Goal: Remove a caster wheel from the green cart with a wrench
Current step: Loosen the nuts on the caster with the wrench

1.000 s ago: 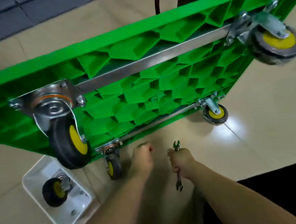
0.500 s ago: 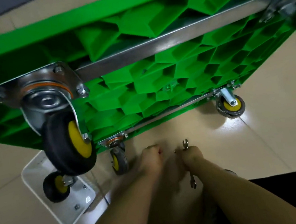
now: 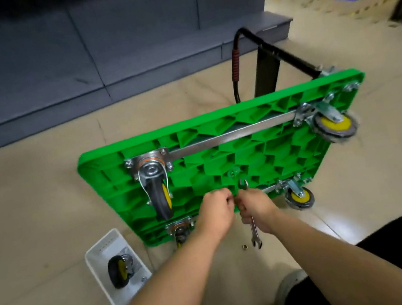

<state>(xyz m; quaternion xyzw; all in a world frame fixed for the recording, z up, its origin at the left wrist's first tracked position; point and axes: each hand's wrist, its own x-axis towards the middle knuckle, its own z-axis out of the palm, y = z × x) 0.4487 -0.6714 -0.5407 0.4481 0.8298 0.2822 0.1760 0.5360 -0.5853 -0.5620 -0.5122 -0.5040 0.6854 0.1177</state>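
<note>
The green cart [image 3: 260, 153] stands tipped on its long edge, its ribbed underside facing me. Black-and-yellow caster wheels sit at its corners: one at the upper left [image 3: 157, 188], one at the upper right [image 3: 332, 125], one at the lower right [image 3: 299, 196], and one at the lower left [image 3: 181, 232] partly hidden behind my left forearm. My right hand [image 3: 254, 205] grips a silver open-ended wrench [image 3: 254, 233] upright in front of the cart's lower edge. My left hand [image 3: 216, 209] is curled beside it, fingertips close to my right hand; what it holds is hidden.
A white tray [image 3: 99, 250] on the floor at the lower left holds a loose caster wheel [image 3: 120, 270] and small hardware. A small nut [image 3: 243, 246] lies on the floor under the wrench. The cart's black handle [image 3: 264, 63] stretches away behind it. A dark shelf base runs along the back.
The view has pulled back and up, so the whole cart now shows. Both hands have risen from the floor to the cart's lower edge and come closer together, the wrench still held.
</note>
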